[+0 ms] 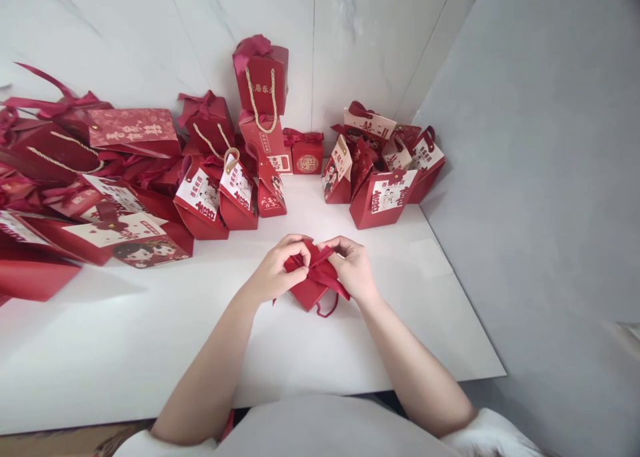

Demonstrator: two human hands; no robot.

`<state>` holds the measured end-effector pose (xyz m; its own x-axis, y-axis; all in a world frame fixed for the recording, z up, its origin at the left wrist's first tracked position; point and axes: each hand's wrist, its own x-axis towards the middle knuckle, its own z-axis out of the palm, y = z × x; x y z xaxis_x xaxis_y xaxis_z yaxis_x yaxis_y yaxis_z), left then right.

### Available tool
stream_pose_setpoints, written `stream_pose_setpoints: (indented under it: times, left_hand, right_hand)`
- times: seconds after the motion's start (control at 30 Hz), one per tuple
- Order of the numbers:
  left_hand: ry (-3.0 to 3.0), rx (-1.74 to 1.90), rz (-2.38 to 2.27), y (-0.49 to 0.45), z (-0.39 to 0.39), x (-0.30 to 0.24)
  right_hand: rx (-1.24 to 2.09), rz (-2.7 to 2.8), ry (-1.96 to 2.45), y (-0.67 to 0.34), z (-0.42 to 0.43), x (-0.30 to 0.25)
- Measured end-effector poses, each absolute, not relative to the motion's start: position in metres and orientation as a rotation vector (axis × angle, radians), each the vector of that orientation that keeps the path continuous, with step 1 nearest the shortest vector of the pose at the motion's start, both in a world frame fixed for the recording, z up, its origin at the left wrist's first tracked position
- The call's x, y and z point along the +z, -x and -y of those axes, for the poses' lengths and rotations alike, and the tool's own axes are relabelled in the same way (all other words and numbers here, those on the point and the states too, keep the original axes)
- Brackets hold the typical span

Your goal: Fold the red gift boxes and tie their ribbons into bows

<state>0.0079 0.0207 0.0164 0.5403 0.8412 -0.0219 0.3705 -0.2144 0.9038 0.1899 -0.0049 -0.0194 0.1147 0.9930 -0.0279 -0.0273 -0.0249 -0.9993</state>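
A small red gift box with a dark red ribbon rests on the white table, near its middle. My left hand curls around the box's left side, fingers pinching the ribbon at the top. My right hand pinches the ribbon from the right. Both hands meet above the box, and a ribbon loop hangs below it toward me.
Many red gift bags and boxes crowd the back of the table: a pile at the left, a stacked tall bag with rope handle, a small red box, and a cluster at the right. A grey wall borders the table's right edge.
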Motion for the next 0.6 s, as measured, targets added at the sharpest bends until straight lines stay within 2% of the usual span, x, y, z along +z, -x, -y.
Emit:
stream_pose_setpoints:
  times: [0.17, 0.6]
  left_hand:
    - [-1.531, 0.626, -0.923, 0.007, -0.029, 0.014]
    - [-1.875, 0.688, -1.118, 0.022, -0.031, 0.019]
  right_hand:
    - [1.186, 1.151, 1.224, -0.195, 0.003, -0.019]
    - [1.212, 1.176, 1.222, -0.194, 0.004, -0.018]
